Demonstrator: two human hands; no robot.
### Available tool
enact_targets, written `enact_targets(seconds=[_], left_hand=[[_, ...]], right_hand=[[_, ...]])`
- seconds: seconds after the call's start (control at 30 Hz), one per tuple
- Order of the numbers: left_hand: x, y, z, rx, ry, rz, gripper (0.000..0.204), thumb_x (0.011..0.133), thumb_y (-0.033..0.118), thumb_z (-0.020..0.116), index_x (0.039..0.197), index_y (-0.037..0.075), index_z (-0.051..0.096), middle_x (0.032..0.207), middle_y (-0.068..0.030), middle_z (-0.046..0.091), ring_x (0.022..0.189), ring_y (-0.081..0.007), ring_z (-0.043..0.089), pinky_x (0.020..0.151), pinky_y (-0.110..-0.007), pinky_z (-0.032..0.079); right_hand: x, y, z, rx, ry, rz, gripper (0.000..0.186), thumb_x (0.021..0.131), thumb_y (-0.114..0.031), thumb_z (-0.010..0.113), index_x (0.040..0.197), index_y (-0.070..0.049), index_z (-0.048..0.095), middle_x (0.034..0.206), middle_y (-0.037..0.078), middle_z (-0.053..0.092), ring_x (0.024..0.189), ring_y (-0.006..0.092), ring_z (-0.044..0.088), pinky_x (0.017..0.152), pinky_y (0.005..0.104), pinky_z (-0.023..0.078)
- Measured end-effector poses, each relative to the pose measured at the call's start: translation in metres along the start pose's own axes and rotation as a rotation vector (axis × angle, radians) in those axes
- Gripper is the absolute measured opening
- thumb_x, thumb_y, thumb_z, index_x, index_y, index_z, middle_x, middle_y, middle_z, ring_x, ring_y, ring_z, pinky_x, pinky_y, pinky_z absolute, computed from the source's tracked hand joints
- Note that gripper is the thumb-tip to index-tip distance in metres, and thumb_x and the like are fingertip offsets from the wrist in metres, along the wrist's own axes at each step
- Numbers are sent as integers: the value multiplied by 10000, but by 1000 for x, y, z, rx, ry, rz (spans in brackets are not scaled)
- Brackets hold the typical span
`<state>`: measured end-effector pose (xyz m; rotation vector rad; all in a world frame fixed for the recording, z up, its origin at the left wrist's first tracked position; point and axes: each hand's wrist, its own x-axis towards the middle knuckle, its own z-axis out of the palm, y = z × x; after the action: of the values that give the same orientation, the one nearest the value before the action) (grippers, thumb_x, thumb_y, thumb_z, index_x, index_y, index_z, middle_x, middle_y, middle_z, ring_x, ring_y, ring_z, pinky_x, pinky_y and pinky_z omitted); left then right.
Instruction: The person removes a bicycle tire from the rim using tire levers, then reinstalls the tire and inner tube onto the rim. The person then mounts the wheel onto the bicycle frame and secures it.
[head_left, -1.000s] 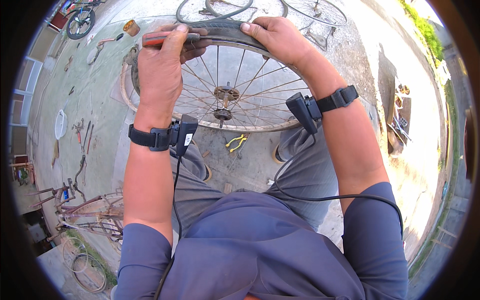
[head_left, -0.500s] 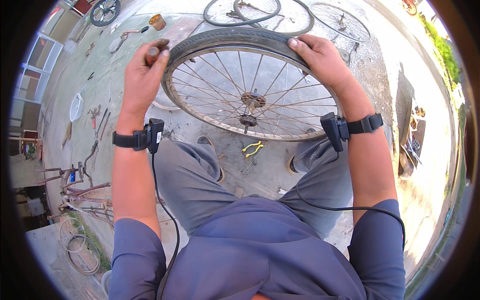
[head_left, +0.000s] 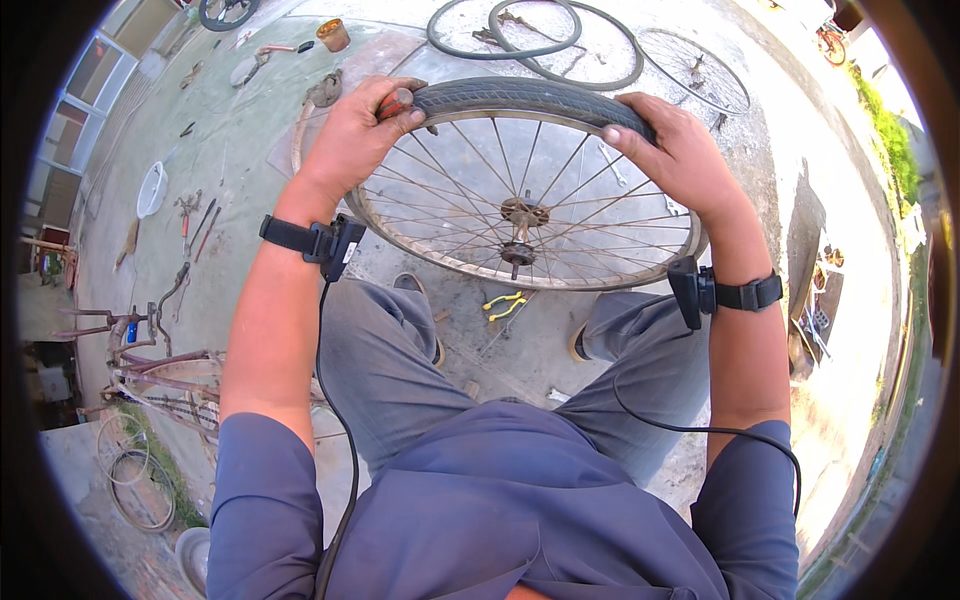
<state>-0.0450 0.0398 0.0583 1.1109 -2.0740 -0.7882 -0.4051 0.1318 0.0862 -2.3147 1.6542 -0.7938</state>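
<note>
A spoked bicycle wheel (head_left: 525, 213) tilts in front of my knees, its black tire (head_left: 520, 97) along the far edge. At the tire's upper left, my left hand (head_left: 352, 140) is closed around a red tool handle (head_left: 396, 103); the rest of that tool is hidden. My left fingertips and thumb lie against the tire. On the upper right my right hand (head_left: 685, 155) grips the tire, fingers over the outside and thumb on the inner side near the rim. The tire's seating under both hands is hidden.
Yellow-handled pliers (head_left: 505, 303) lie on the ground between my feet. Loose tires (head_left: 505, 45) and another spoked wheel (head_left: 697, 70) lie beyond. A rusty bicycle frame (head_left: 150, 370) is at left, near a white basin (head_left: 152, 188). A brown pot (head_left: 333, 36) stands at far left.
My left hand has slid right along the tire, with the red handle still in it. The right hand has shifted right, its thumb now lower toward the rim. The wheel sits slightly farther right.
</note>
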Motion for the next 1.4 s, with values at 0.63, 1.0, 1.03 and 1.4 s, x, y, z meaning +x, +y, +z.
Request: enact_targets(seconds=[0.63, 1.0, 1.03, 1.4], left_hand=[[-58, -31, 30, -63, 68, -84, 389, 927, 104, 767, 1282, 2, 646, 981, -76, 623, 871, -174, 582, 816, -316, 507], [-56, 13, 10, 41, 144, 82, 389, 895, 51, 770, 1265, 12, 660, 1049, -111, 671, 927, -243, 651, 849, -325, 527], [-53, 17, 10, 79, 157, 143, 396, 892, 50, 770, 1270, 15, 660, 1052, -114, 671, 929, -250, 655, 849, -325, 529], [-41, 30, 36, 211, 116, 268, 446, 908, 78, 751, 1339, 60, 638, 1132, -112, 698, 955, -273, 687, 859, -332, 545]], right_hand=[[1, 17, -7, -305, 21, -20, 456, 806, -337, 840, 1163, -124, 652, 1017, 105, 706, 990, 323, 692, 837, 432, 552], [-5, 2, -21, -307, 58, -76, 416, 812, -345, 833, 1099, -112, 645, 967, 81, 691, 936, 330, 691, 774, 438, 553], [-7, 2, -18, -280, 61, -69, 415, 814, -344, 832, 1099, -108, 644, 969, 82, 691, 940, 330, 691, 777, 436, 554], [30, -23, 5, -326, -12, -222, 536, 792, -446, 837, 1184, -129, 657, 1026, 81, 723, 997, 320, 700, 829, 433, 564]])
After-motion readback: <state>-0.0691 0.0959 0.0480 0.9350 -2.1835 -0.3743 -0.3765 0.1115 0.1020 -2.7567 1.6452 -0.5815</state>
